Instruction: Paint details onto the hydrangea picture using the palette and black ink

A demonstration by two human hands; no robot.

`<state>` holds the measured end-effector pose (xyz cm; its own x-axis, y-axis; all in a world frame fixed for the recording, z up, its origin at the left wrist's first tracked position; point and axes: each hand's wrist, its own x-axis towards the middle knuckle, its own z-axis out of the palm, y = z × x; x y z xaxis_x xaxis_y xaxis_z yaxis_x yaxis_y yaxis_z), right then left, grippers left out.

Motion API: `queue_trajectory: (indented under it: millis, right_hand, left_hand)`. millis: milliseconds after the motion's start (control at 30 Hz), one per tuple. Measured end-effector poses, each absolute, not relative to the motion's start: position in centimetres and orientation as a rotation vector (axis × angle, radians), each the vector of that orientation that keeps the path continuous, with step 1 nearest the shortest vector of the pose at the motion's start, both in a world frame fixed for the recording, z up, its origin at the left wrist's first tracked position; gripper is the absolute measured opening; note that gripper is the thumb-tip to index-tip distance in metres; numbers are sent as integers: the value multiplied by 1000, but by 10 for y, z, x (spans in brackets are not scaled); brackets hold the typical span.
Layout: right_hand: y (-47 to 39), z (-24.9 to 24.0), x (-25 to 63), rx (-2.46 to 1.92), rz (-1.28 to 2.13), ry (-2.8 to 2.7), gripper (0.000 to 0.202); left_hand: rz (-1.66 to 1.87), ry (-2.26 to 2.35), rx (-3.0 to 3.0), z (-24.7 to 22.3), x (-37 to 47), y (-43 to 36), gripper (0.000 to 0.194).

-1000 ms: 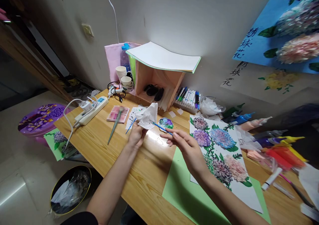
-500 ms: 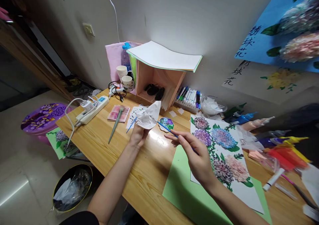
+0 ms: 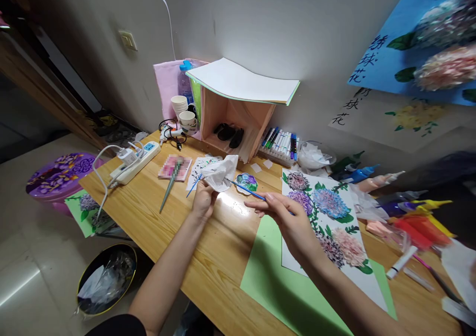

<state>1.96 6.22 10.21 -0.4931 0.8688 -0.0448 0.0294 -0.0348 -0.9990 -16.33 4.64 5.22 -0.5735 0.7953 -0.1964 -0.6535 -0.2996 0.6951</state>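
Observation:
My left hand (image 3: pixel 204 200) is closed on a crumpled white tissue (image 3: pixel 222 173) above the wooden table (image 3: pixel 208 276). Between the fingers of my right hand (image 3: pixel 288 217) is a thin blue paintbrush (image 3: pixel 247 189), its tip touching the tissue. Just behind the brush lies a flower-shaped palette (image 3: pixel 246 182) with green and purple paint. Under and beside my right hand, a white sheet with painted hydrangeas (image 3: pixel 330 204) rests partly on green paper (image 3: pixel 264 271). Another blue brush (image 3: pixel 194 186) lies on a stained paper left of the tissue.
A pink open box (image 3: pixel 238 117) with white sheets on top stands against the wall. Markers (image 3: pixel 279 143), paint bottles (image 3: pixel 383 178) and red packets are to the right. A power strip (image 3: pixel 136 162), paper cups (image 3: pixel 180 105) and grey-green tweezers (image 3: pixel 169 187) are at left.
The tissue has tilted and shifted slightly in my left hand. My right hand's fingers have flattened a little around the brush. The whole view has moved slightly.

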Motion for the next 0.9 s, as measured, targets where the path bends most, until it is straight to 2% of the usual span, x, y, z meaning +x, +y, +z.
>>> queue_trajectory:
  millis: [100,167,300,400,467,633,900]
  right_hand:
    - [65,101,21,-938,1686,-1538,32]
    - [64,102,21,-942,1577,-1644,29]
    - [58,100,23,-763,1002,-2028,25]
    - [60,93,28,-456,568,-2261,37]
    - [63,88,33,-330,421,-2350,46]
    - [66,89,40,-385,375,-2319,51]
    - [64,95,25,-416,484,-2280,39]
  left_hand:
    - [1989,952,226,52,-163,47,41]
    - [1997,960,228,52,-163,47,40]
    - [2015,974,238,50,-163,47,39]
    - [2024,975,240,48,-166,48,35]
    - [2033,968,237,47,-170,49,31]
    - [2005,936,174,49,-173,49,33]
    - [1936,930,176,51,-160,48,41]
